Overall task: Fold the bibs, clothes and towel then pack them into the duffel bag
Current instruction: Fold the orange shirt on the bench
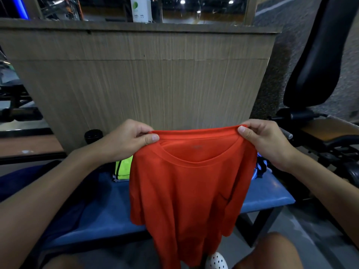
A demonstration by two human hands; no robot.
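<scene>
Bare forearms (58,191), white perforated clog (217,261)

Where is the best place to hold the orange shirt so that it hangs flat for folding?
Pinch the orange shirt at its top edge on both sides of the neckline, one hand from each side, as the left hand and right hand do. Held there, its body hangs straight down.
</scene>
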